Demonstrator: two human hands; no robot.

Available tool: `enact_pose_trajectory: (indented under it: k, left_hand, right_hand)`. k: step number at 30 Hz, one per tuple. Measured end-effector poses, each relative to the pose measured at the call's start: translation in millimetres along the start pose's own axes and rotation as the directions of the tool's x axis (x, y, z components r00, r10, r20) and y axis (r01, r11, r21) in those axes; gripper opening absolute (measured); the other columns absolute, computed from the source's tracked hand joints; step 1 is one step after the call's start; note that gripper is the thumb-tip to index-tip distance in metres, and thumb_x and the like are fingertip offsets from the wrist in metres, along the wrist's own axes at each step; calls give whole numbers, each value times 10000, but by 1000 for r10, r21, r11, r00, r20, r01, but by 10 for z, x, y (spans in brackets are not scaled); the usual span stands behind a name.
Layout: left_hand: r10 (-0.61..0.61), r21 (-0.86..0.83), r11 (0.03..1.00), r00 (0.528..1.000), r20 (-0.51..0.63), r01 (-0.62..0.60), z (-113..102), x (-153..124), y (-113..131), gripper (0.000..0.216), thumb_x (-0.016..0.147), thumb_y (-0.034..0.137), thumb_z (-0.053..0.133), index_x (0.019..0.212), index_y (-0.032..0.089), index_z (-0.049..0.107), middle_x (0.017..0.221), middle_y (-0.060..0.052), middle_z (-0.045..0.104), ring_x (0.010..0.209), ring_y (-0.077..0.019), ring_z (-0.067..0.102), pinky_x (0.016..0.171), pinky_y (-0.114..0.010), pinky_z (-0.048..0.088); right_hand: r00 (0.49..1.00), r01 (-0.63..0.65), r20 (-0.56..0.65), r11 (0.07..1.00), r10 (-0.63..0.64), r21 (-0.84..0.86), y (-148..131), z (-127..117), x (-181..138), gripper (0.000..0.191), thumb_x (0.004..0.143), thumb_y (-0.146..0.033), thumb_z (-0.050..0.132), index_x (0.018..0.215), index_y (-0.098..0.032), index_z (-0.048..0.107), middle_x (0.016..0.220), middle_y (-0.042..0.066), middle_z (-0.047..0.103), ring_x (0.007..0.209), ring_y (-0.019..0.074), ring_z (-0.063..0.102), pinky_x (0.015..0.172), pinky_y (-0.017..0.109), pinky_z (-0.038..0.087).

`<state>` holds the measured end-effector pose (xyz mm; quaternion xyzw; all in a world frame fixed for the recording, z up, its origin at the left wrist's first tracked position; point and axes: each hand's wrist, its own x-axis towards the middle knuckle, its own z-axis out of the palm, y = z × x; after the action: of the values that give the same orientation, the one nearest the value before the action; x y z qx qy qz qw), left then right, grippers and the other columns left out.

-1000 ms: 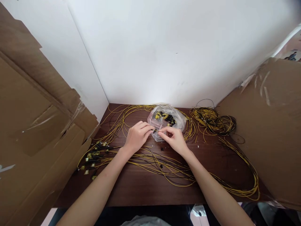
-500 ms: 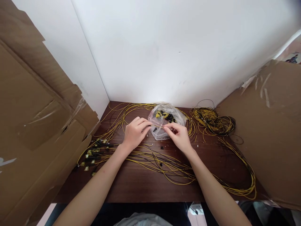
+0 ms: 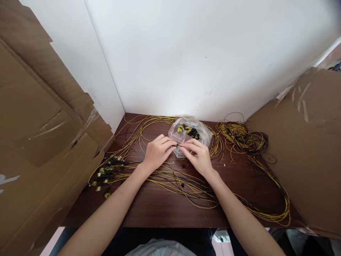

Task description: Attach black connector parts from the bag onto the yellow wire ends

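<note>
My left hand (image 3: 157,153) and my right hand (image 3: 198,156) meet over the middle of a dark wooden table (image 3: 160,206). Both pinch a thin yellow wire (image 3: 178,145) between fingertips, just in front of a clear plastic bag (image 3: 189,133) holding small yellow and black parts. The fingers of both hands are curled closed on the wire end. Long yellow and black wires (image 3: 186,185) lie loose on the table under my wrists.
A tangled coil of yellow and black wire (image 3: 241,137) lies at the back right. Several wires with small connectors (image 3: 106,172) lie at the left. Cardboard sheets (image 3: 39,135) lean on the left, more cardboard (image 3: 301,142) on the right. White walls stand behind.
Both hands have drawn a little closer together over the wire in front of the bag. The camera view has shifted slightly; nothing else on the table moved.
</note>
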<state>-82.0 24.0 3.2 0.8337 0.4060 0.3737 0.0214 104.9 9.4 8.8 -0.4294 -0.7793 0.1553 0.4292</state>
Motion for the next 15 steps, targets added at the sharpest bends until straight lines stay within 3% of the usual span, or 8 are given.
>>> enact_pose_trajectory:
  k: [15]
  left_hand:
    - [-5,5,1000,1000,21,5,17,-4,23,154,848,269,570,919,182,675,862,-31,692,772,-154,520,667,-258,444]
  right_hand:
    - [999,1,52,997,3,-74,35,22,-32,222,869,-260,528,1024,-215,680,879,53,640,752,151,603,687,277,485]
